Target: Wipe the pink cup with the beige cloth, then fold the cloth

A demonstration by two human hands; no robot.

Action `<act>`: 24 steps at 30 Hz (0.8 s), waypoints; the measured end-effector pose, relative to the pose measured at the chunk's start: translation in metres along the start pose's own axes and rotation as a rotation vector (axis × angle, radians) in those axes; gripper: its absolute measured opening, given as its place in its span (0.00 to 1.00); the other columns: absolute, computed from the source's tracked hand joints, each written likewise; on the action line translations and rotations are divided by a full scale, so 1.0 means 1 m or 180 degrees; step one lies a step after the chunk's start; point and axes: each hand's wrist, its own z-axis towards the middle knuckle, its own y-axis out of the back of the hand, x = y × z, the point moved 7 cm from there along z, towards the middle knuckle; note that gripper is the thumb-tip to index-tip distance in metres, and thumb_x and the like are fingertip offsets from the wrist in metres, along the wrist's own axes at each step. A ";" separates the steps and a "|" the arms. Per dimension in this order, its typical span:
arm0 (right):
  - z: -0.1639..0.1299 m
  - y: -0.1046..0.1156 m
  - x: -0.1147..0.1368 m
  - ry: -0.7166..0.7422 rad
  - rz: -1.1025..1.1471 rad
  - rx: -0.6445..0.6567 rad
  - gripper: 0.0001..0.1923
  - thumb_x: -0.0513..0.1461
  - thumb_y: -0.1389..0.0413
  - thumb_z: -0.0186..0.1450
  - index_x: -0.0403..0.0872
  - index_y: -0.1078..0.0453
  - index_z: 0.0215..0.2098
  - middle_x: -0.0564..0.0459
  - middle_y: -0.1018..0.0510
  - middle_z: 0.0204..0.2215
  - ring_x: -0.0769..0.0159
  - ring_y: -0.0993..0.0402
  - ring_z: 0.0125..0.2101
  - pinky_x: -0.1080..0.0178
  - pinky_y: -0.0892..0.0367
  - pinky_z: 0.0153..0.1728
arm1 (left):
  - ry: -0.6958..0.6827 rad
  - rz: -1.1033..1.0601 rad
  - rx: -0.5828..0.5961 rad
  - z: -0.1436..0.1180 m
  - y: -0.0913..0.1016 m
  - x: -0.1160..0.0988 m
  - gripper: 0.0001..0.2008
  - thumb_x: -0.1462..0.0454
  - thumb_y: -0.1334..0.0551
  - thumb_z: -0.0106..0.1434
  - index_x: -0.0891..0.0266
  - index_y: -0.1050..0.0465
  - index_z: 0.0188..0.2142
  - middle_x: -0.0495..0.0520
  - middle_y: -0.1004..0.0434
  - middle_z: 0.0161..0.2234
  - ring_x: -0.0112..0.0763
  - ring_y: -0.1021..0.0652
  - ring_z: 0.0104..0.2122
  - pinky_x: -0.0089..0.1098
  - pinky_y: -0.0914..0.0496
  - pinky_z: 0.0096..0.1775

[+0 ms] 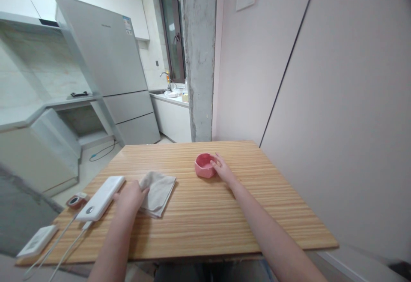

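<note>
Head view, near to far: left hand (130,197) lies flat, fingers loosely spread on the grey cloth (159,192), near the table (199,226) front edge. Farther, right of centre, right hand (221,169) half-open, fingertips touching the pink bowl (204,165), not gripping.

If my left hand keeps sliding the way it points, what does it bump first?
Probably nothing new: the left hand already rests on the folded grey cloth. Beyond the cloth, the wooden table looks bare to its far edge.

L hand (130,197) on grey cloth (159,192), R hand (222,169) at pink bowl (204,165), wood table (205,213).
</note>
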 end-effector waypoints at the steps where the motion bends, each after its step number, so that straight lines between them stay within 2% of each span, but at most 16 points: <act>1: -0.001 0.003 0.007 0.0077 -0.0061 -0.0124 0.25 0.53 0.41 0.56 0.49 0.28 0.47 0.44 0.36 0.59 0.54 0.48 0.63 0.51 0.53 0.63 | -0.0211 -0.0102 0.0140 -0.001 0.001 -0.012 0.17 0.56 0.44 0.59 0.65 0.28 0.40 0.67 0.23 0.41 0.52 0.25 0.44 0.44 0.34 0.43; 3: -0.005 0.006 0.028 0.0310 -0.0162 -0.0228 0.28 0.51 0.39 0.54 0.48 0.30 0.50 0.44 0.38 0.61 0.54 0.49 0.63 0.51 0.55 0.64 | -0.0910 -0.0473 0.0161 -0.008 0.014 -0.047 0.10 0.59 0.44 0.59 0.63 0.28 0.34 0.63 0.23 0.39 0.46 0.24 0.41 0.38 0.34 0.40; 5: -0.011 0.003 0.051 0.0487 -0.0083 -0.0033 0.31 0.48 0.37 0.54 0.49 0.32 0.53 0.45 0.37 0.60 0.54 0.47 0.62 0.51 0.53 0.63 | -0.1772 -0.1078 0.0021 -0.025 0.039 -0.089 0.08 0.60 0.44 0.59 0.61 0.29 0.32 0.58 0.23 0.38 0.39 0.24 0.39 0.33 0.34 0.39; 6: -0.015 -0.001 0.061 0.0504 0.0039 0.0159 0.33 0.47 0.36 0.53 0.50 0.35 0.56 0.46 0.36 0.59 0.54 0.44 0.61 0.51 0.51 0.62 | -0.2066 -0.1384 0.0092 -0.034 0.049 -0.108 0.09 0.58 0.44 0.59 0.60 0.30 0.31 0.54 0.23 0.35 0.37 0.25 0.37 0.31 0.34 0.37; 9: -0.027 -0.012 0.077 0.0206 0.0503 0.0849 0.39 0.45 0.34 0.51 0.51 0.40 0.59 0.48 0.30 0.55 0.56 0.34 0.55 0.54 0.38 0.55 | -0.2535 -0.2198 0.0393 -0.053 0.076 -0.158 0.11 0.55 0.41 0.56 0.60 0.29 0.30 0.50 0.24 0.29 0.34 0.26 0.32 0.30 0.34 0.34; 11: -0.031 -0.017 0.073 -0.0286 0.0684 0.1215 0.36 0.45 0.34 0.50 0.49 0.36 0.56 0.49 0.25 0.49 0.57 0.29 0.49 0.56 0.33 0.50 | -0.2647 -0.2836 0.0459 -0.053 0.086 -0.184 0.13 0.55 0.38 0.54 0.60 0.28 0.35 0.50 0.24 0.31 0.34 0.25 0.34 0.30 0.33 0.35; 12: -0.031 -0.015 0.066 -0.0568 0.0745 0.1268 0.32 0.45 0.34 0.50 0.47 0.32 0.52 0.49 0.23 0.46 0.57 0.27 0.46 0.57 0.31 0.47 | -0.2559 -0.3196 0.0417 -0.046 0.086 -0.192 0.15 0.55 0.37 0.54 0.60 0.29 0.38 0.51 0.24 0.31 0.34 0.25 0.33 0.30 0.32 0.35; 13: -0.028 -0.011 0.058 -0.0830 0.0798 0.1168 0.28 0.45 0.35 0.51 0.46 0.30 0.48 0.48 0.22 0.43 0.57 0.25 0.43 0.57 0.30 0.44 | -0.2379 -0.3578 0.0294 -0.037 0.083 -0.197 0.17 0.54 0.39 0.55 0.61 0.30 0.40 0.52 0.23 0.32 0.33 0.25 0.33 0.30 0.32 0.35; 14: -0.024 -0.003 0.049 -0.1042 0.0842 0.0898 0.24 0.45 0.36 0.52 0.44 0.29 0.44 0.48 0.21 0.40 0.57 0.25 0.41 0.58 0.29 0.42 | -0.2100 -0.3865 0.0074 -0.026 0.076 -0.198 0.17 0.53 0.41 0.58 0.62 0.30 0.41 0.54 0.24 0.34 0.33 0.24 0.33 0.31 0.31 0.36; 16: -0.014 0.024 0.035 -0.1192 0.0789 -0.0069 0.19 0.47 0.40 0.55 0.43 0.29 0.40 0.46 0.21 0.37 0.56 0.25 0.39 0.58 0.29 0.39 | -0.1423 -0.3991 -0.0400 -0.005 0.052 -0.195 0.17 0.54 0.46 0.62 0.65 0.30 0.40 0.59 0.24 0.38 0.34 0.24 0.35 0.33 0.31 0.40; 18: -0.010 0.056 0.033 -0.0876 0.0468 -0.1205 0.18 0.48 0.45 0.59 0.43 0.30 0.41 0.45 0.22 0.39 0.56 0.26 0.42 0.57 0.31 0.43 | -0.0953 -0.3723 -0.0390 0.008 0.019 -0.197 0.19 0.55 0.47 0.63 0.68 0.31 0.44 0.65 0.26 0.44 0.36 0.24 0.40 0.35 0.32 0.44; 19: -0.011 0.066 0.038 -0.0575 0.0251 -0.1618 0.18 0.48 0.48 0.61 0.44 0.31 0.43 0.45 0.23 0.41 0.57 0.27 0.44 0.57 0.33 0.45 | -0.0849 -0.3548 -0.0325 0.011 0.005 -0.199 0.20 0.56 0.47 0.63 0.69 0.32 0.47 0.67 0.27 0.46 0.37 0.25 0.43 0.35 0.33 0.45; 20: -0.013 0.071 0.045 -0.0212 0.0014 -0.1835 0.18 0.46 0.50 0.63 0.44 0.32 0.45 0.45 0.24 0.43 0.58 0.29 0.46 0.56 0.35 0.48 | -0.0820 -0.3361 -0.0273 0.011 -0.006 -0.201 0.21 0.56 0.48 0.64 0.69 0.33 0.49 0.68 0.27 0.48 0.38 0.25 0.45 0.35 0.34 0.47; 21: -0.013 0.069 0.054 0.0168 -0.0239 -0.1815 0.17 0.45 0.51 0.63 0.45 0.33 0.47 0.45 0.25 0.45 0.59 0.31 0.48 0.56 0.37 0.50 | -0.0838 -0.3157 -0.0212 0.010 -0.015 -0.204 0.21 0.56 0.48 0.64 0.69 0.33 0.49 0.68 0.27 0.49 0.39 0.26 0.47 0.36 0.35 0.48; 22: -0.013 0.060 0.061 0.0508 -0.0516 -0.1558 0.16 0.42 0.51 0.64 0.46 0.33 0.48 0.46 0.25 0.46 0.59 0.32 0.50 0.56 0.39 0.52 | -0.0887 -0.2941 -0.0166 0.008 -0.021 -0.206 0.20 0.56 0.49 0.65 0.68 0.31 0.48 0.67 0.27 0.48 0.39 0.26 0.48 0.36 0.35 0.49; 24: -0.015 0.026 0.069 0.0922 -0.1164 -0.0582 0.16 0.36 0.51 0.62 0.47 0.32 0.48 0.46 0.25 0.46 0.60 0.33 0.51 0.55 0.42 0.53 | -0.1023 -0.2486 -0.0098 0.004 -0.026 -0.211 0.19 0.56 0.51 0.65 0.66 0.28 0.44 0.66 0.25 0.45 0.41 0.26 0.48 0.37 0.36 0.49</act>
